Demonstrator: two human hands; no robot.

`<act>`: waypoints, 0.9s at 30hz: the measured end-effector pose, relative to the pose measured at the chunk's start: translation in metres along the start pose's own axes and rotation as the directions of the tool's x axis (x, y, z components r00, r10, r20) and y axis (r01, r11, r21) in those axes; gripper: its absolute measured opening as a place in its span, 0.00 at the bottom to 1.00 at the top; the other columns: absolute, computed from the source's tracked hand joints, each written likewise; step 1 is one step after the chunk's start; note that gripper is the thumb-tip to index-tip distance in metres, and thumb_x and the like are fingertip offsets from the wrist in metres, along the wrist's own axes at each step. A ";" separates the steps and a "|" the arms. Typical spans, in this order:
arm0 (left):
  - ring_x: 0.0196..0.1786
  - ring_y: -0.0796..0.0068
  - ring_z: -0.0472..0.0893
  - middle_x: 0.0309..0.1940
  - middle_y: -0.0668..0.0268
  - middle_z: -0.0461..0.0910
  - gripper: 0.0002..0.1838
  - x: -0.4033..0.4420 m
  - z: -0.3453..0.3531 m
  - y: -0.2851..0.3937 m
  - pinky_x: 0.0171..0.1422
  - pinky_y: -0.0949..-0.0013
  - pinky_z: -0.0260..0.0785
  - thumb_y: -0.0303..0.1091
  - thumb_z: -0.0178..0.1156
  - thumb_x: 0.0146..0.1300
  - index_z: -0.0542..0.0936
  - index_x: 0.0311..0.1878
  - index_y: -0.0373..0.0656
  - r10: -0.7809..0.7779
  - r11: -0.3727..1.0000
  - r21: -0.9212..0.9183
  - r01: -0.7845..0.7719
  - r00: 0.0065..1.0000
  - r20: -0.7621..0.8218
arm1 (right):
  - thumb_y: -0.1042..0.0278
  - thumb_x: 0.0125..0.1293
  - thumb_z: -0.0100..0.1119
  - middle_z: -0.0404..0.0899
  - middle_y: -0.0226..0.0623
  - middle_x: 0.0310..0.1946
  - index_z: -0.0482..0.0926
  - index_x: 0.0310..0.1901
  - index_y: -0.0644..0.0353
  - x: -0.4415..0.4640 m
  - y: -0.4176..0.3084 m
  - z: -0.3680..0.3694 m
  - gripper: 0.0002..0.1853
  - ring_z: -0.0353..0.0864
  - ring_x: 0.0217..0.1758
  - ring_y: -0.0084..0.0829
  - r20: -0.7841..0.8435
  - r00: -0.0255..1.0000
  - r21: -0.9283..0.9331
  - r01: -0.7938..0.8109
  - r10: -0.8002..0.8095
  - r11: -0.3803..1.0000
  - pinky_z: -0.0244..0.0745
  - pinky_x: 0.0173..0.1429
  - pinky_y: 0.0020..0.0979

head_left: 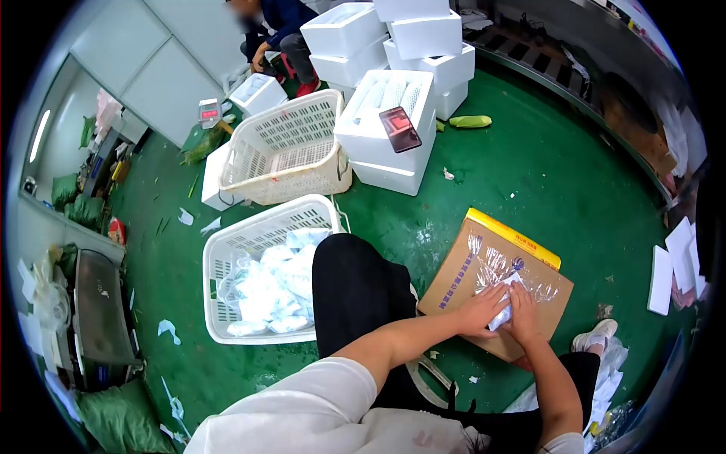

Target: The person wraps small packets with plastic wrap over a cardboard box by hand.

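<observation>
Both of my hands meet over a cardboard box [450,281] with clear plastic film on its top. My left hand [482,312] and my right hand [523,312] have their fingers closed around a small white wrapped packet [501,316]. The packet shows between the hands and beyond the fingertips. A yellow box edge with printing [522,240] lies along the far side of the cardboard. To the left of my knee, a white basket [215,284] holds several white wrapped packets [276,284].
An empty-looking white basket [291,178] stands farther off. White foam boxes [393,163] are stacked ahead, with a phone [400,129] on one. A person [283,38] sits at the back. A metal shelf [560,83] is at the right; scraps dot the green floor [423,227].
</observation>
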State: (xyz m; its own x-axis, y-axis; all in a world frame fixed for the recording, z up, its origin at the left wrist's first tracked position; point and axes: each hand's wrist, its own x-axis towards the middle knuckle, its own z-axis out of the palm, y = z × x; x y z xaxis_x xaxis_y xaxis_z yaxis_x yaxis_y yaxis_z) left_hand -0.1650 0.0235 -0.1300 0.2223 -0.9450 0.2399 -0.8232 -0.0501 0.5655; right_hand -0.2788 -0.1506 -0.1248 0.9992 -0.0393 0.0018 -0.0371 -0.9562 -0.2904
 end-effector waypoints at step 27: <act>0.44 0.42 0.82 0.38 0.45 0.83 0.16 0.060 0.040 -0.064 0.49 0.49 0.75 0.41 0.50 0.69 0.78 0.54 0.47 -0.830 0.529 -0.166 0.832 0.548 0.107 | 0.76 0.48 0.65 0.69 0.50 0.63 0.70 0.61 0.61 0.035 -0.045 0.006 0.34 0.68 0.66 0.51 -0.099 0.947 0.001 -0.306 0.305 0.952 0.63 0.69 0.50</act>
State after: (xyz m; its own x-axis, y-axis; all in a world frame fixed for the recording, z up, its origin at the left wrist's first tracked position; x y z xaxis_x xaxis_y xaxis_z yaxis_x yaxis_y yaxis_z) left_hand -0.1199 -0.0427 -0.1835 0.7490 -0.5109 -0.4218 -0.1633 -0.7594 0.6298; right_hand -0.2416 -0.1068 -0.1172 0.9340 -0.3572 0.0081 -0.3410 -0.8979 -0.2785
